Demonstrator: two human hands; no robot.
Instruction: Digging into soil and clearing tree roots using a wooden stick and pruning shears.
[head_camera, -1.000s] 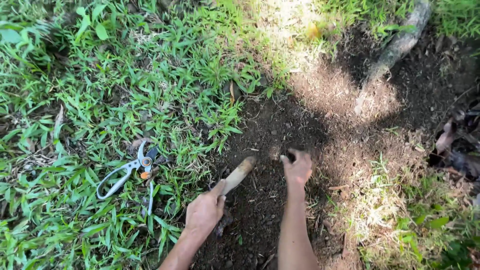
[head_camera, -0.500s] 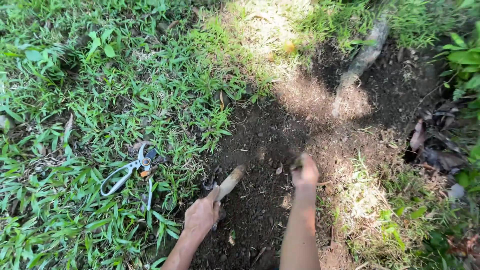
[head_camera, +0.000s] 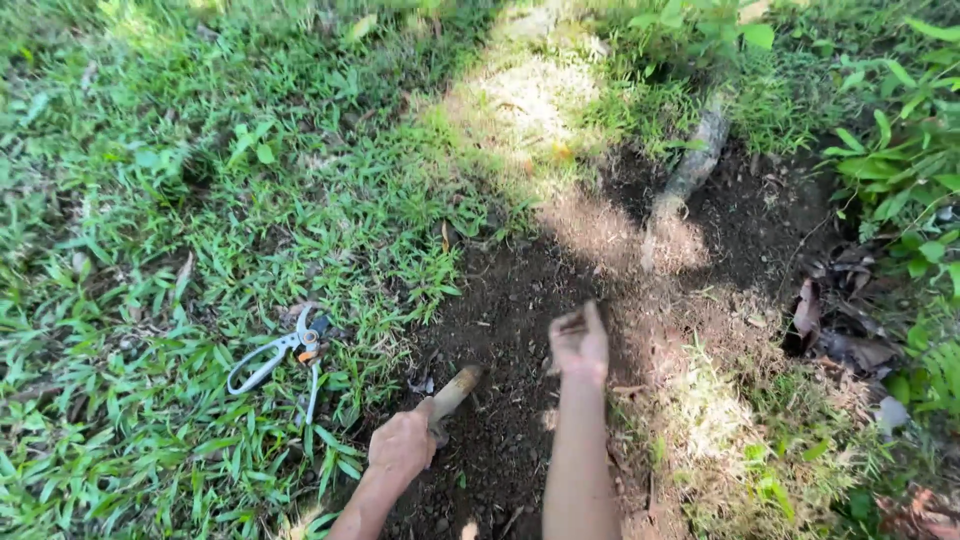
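My left hand (head_camera: 402, 444) grips the pale wooden handle (head_camera: 456, 388) of a digging tool whose far end rests on the dark bare soil (head_camera: 510, 310). My right hand (head_camera: 579, 342) is raised just above the soil to the right of the handle, its fingers curled around a small clump of something dark; what it is stays unclear. Both forearms come up from the bottom edge.
White-handled pruning shears (head_camera: 280, 355) lie open in the grass left of my left hand. A grey root or branch (head_camera: 685, 180) crosses the soil at the back. Dry brown leaves (head_camera: 830, 335) and leafy plants (head_camera: 900, 150) edge the right side.
My right hand has lifted off the soil and pulled back toward me with its fingers curled. My left hand stays on the handle. The view has shifted, so everything sits lower.
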